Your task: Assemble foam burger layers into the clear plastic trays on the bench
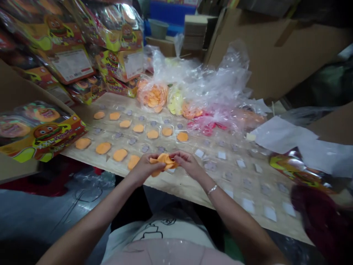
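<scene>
We grasp a fanned stack of orange discs (164, 158) over the table's (176, 183) near edge, left hand (146, 166) supporting one side and right hand (188, 162) pinching the other, likely keeping pieces separable, while spaced rows likely keep clear trays (178, 140) accessible.

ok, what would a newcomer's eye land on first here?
Probably the bright orange pieces bunched between the left hand and right hand, at the near side of the table. Next, the loud burger-printed boxes at left, some stacked toward the back. Then the crinkled clear bags at the table's back, with orange, yellow and pink showing through.
</scene>
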Action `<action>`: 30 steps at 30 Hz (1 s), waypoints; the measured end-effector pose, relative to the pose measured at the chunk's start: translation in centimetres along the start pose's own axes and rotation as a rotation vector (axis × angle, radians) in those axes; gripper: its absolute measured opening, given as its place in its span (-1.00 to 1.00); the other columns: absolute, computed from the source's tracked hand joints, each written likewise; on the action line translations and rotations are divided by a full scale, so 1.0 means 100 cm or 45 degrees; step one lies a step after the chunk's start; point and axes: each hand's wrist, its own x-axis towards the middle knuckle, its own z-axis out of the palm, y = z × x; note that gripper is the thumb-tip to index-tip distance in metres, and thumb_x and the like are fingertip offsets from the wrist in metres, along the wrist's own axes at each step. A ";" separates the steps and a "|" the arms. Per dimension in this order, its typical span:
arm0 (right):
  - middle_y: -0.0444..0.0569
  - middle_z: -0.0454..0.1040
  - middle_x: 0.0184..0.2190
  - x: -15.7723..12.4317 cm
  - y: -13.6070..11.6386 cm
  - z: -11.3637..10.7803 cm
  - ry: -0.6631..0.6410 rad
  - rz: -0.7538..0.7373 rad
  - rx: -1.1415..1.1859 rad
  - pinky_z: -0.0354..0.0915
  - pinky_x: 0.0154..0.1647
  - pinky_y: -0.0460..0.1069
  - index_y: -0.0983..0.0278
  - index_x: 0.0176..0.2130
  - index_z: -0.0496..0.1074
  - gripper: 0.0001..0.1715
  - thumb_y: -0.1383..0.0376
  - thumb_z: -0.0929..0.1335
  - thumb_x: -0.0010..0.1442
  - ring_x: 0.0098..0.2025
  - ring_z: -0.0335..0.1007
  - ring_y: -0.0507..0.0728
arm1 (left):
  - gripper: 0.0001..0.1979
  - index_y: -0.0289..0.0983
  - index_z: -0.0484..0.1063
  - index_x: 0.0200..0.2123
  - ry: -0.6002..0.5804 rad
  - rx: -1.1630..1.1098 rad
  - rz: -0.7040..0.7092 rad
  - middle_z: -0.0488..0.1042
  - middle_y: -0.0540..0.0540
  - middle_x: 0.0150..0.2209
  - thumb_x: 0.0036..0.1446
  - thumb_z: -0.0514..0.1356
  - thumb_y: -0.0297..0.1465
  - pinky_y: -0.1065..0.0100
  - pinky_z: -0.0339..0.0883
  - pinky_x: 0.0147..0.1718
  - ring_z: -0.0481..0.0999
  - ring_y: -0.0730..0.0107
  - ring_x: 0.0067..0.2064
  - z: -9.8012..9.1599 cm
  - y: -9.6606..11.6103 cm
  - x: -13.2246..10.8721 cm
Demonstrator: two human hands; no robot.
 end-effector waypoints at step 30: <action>0.06 0.50 -0.23 -0.013 0.042 0.014 -0.051 -0.373 -1.294 0.32 -0.16 0.00 0.29 -0.18 0.45 -0.79 0.38 0.23 0.33 -0.18 0.41 0.13 | -0.86 -0.21 0.48 -0.41 0.246 0.745 0.143 0.47 -0.01 -0.46 -0.13 0.21 -0.48 0.31 0.26 -0.33 0.45 0.24 -0.35 -0.035 -0.050 0.027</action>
